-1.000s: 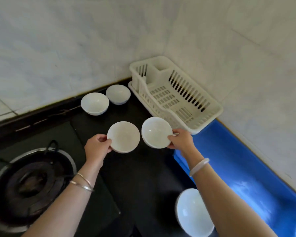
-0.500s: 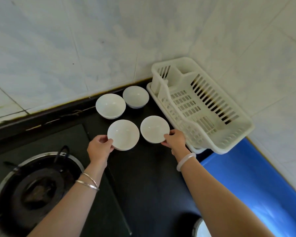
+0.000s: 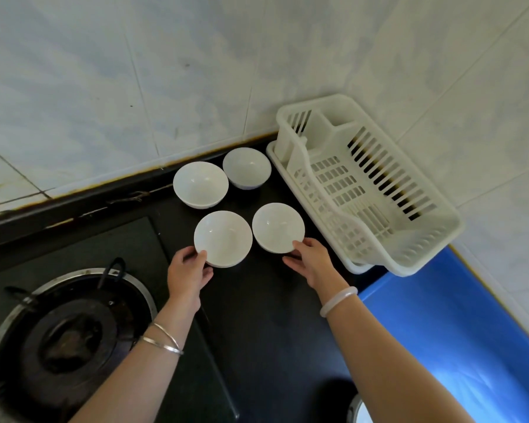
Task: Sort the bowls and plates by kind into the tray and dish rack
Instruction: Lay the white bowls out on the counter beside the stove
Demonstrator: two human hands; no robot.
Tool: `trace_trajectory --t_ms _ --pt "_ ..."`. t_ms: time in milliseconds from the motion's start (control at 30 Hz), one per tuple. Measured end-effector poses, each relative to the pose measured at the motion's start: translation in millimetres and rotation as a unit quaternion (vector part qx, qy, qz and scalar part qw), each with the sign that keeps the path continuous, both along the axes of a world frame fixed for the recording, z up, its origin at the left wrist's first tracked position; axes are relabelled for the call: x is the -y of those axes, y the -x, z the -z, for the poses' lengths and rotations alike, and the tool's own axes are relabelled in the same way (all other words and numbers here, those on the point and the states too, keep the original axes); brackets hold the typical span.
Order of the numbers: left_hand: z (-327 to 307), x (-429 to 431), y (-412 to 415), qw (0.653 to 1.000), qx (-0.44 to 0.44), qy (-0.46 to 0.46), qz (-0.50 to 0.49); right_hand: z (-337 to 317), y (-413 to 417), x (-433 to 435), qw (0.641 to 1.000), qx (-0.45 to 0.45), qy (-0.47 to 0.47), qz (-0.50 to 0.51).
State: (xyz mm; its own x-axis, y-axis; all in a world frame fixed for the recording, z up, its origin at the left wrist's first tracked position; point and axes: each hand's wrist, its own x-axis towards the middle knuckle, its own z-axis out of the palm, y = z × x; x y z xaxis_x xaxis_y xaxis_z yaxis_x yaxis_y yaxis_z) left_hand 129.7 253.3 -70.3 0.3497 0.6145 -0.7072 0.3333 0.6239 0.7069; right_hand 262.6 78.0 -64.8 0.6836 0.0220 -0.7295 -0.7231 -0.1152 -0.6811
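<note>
Pinching the near rims, left hand and right hand hold the left front bowl and right front bowl on the black counter beside the dish rack; the glazed ware looks stiff, slick and breakable, so grip the rims firmly.

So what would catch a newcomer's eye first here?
Four white bowls sit clustered on the black countertop; the left hand pinches the rim of the front-left bowl, the right hand that of the front-right bowl. Right of them stands a white dish rack in the tiled corner, a blue tray beside it.
</note>
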Motion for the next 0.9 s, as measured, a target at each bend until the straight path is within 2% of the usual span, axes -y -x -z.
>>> trace_trajectory --t_ms 100,200,600,900 --pt "-1.1 10.2 -1.3 0.999 0.022 0.026 -0.042 1.3 5.5 -1.4 0.996 -0.01 -0.063 0.06" --pt "-3.7 13.4 -6.1 0.997 0.03 0.037 -0.068 -0.1 5.0 -4.4 0.995 -0.003 -0.065 0.078" --pt "-9.6 13.4 -21.8 0.989 0.041 0.084 -0.116 -3.6 -24.2 -32.8 0.995 -0.001 -0.064 0.074" --pt "-6.1 15.4 -24.3 0.988 0.042 0.066 -0.13 -4.3 -29.9 -37.9 0.996 0.002 -0.064 0.061"
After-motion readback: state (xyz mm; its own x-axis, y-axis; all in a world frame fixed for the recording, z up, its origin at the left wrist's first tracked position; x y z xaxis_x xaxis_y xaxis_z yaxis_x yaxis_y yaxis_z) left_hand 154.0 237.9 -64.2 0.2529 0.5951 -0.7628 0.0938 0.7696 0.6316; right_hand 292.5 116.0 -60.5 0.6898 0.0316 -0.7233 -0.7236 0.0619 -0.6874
